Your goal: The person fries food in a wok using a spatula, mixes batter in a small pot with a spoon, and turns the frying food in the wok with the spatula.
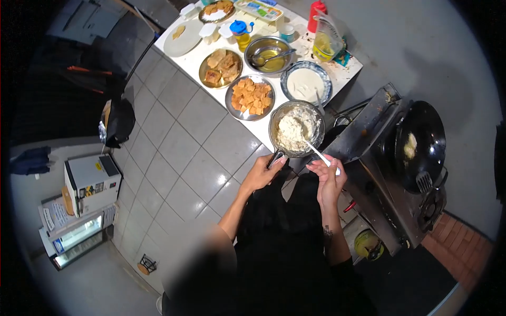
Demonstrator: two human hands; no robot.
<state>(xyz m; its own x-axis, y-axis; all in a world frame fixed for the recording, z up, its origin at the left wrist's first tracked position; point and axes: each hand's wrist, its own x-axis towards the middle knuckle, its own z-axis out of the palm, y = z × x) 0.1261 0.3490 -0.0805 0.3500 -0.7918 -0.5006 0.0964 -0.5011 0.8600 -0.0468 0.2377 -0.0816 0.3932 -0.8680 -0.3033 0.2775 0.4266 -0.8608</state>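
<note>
While the left hand (pixel 262 174) clasped the pan handle (pixel 275 157) and the right hand (pixel 330 179) pinched the white utensil (pixel 316 152), I judged the mixture (pixel 289 131) partly blended, lumps left unsmoothed.

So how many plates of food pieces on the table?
4. Metal plate of orange squares, nearest the left hand; plate of larger brown pieces beyond it; white plate with pale food, left edge; plate of brown pieces, far end. More may sit past the top edge.
</note>
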